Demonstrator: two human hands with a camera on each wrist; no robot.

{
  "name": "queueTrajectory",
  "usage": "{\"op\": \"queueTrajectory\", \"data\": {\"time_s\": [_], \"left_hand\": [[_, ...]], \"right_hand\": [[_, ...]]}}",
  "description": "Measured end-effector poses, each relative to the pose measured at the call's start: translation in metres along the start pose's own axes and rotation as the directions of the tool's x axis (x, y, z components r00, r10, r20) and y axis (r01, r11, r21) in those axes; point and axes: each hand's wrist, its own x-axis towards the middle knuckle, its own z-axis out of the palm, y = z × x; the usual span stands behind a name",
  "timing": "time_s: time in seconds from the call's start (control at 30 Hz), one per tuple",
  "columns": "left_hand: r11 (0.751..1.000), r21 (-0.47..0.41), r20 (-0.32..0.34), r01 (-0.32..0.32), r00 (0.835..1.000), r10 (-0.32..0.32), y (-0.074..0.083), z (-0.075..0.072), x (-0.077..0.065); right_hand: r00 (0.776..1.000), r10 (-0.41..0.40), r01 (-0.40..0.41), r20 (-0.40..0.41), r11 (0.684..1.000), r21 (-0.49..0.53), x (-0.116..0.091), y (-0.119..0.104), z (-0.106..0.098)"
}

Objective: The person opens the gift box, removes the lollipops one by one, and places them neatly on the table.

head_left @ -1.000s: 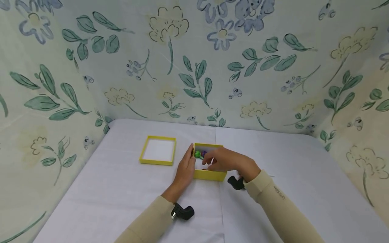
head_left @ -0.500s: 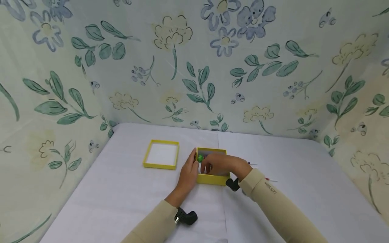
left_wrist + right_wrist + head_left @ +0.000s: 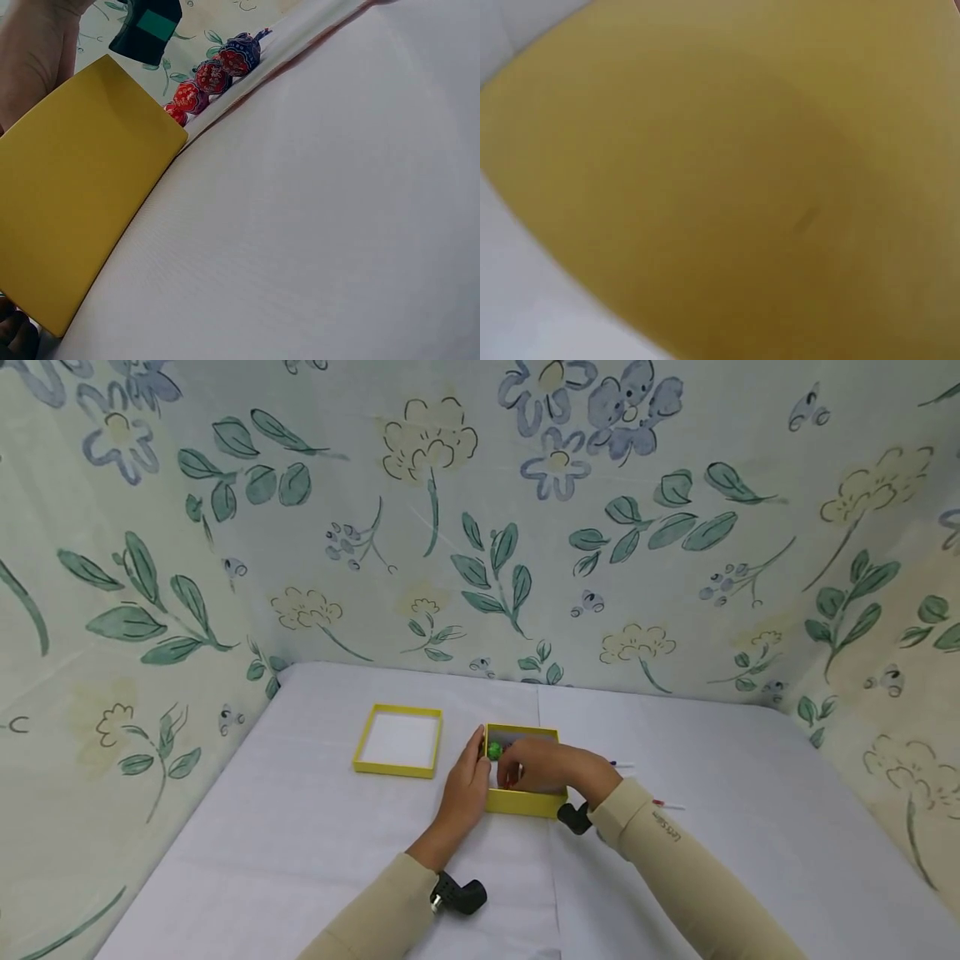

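One box (image 3: 523,804) standing towards the tabletop (image 3: 300,852)'s far edge, left hand (image 3: 462,789) resting straight fingers along it, right hand (image 3: 551,765) curling fingers inside, any hold hidden, lid (image 3: 393,771) lying nearer the far left corner

The box (image 3: 522,803) sits on the table (image 3: 300,860): the fingers of the left hand (image 3: 460,789) lie along its left outer wall, those of the right hand (image 3: 546,763) down inside it. A half-hidden lollipop (image 3: 507,786) is at the right fingertips; behind and slightly left of them another lollipop (image 3: 495,750) lies in the box — just across the wall from the left fingers. Left of those fingers, apart from the box, lies the lid (image 3: 393,771). Right of the right fingers, past the wrist, two lollipop sticks (image 3: 624,765) lie on the table, one farther back. The backdrop (image 3: 420,568) hangs behind both hands' fingers.
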Motion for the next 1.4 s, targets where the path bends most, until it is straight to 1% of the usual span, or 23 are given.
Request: {"op": "queueTrajectory", "data": {"time_s": [0.23,0.4,0.57,0.77,0.9,1.0,1.2,1.33,1.4], "left_hand": [[1.0,0.009,-0.001,0.008,1.0,-0.008,-0.002,0.0,0.0],[1.0,0.007,0.004,0.01,1.0,-0.01,-0.002,0.0,0.0],[1.0,0.008,0.008,0.006,1.0,-0.007,-0.002,0.001,0.001],[1.0,0.02,0.014,0.022,1.0,-0.022,-0.001,0.001,0.0],[0.999,0.022,0.006,0.028,1.0,-0.028,0.001,0.0,0.001],[0.999,0.023,-0.004,0.028,1.0,-0.028,0.003,-0.002,0.002],[0.999,0.028,-0.009,0.043,0.999,-0.042,0.004,-0.002,0.001],[0.999,0.018,-0.009,0.044,0.999,-0.044,0.002,0.0,0.001],[0.999,0.017,-0.01,0.048,0.999,-0.047,0.0,0.001,0.002]], "right_hand": [[0.999,-0.008,0.009,-0.036,1.0,0.018,-0.001,0.002,0.003],[0.997,-0.024,0.027,-0.073,0.999,0.041,-0.001,0.006,0.001],[0.99,-0.053,0.062,-0.127,0.996,0.069,-0.007,0.008,-0.004],[0.979,-0.093,0.111,-0.181,0.989,0.093,-0.018,0.004,-0.011],[0.967,-0.12,0.143,-0.223,0.986,0.09,-0.025,-0.002,-0.017],[0.955,-0.148,0.17,-0.258,0.983,0.068,-0.03,-0.006,-0.022],[0.937,-0.156,0.172,-0.313,0.985,0.024,-0.045,-0.014,-0.029],[0.919,-0.164,0.183,-0.357,0.983,0.019,-0.055,-0.016,-0.029],[0.914,-0.149,0.169,-0.376,0.985,0.02,-0.06,-0.016,-0.029]]}}
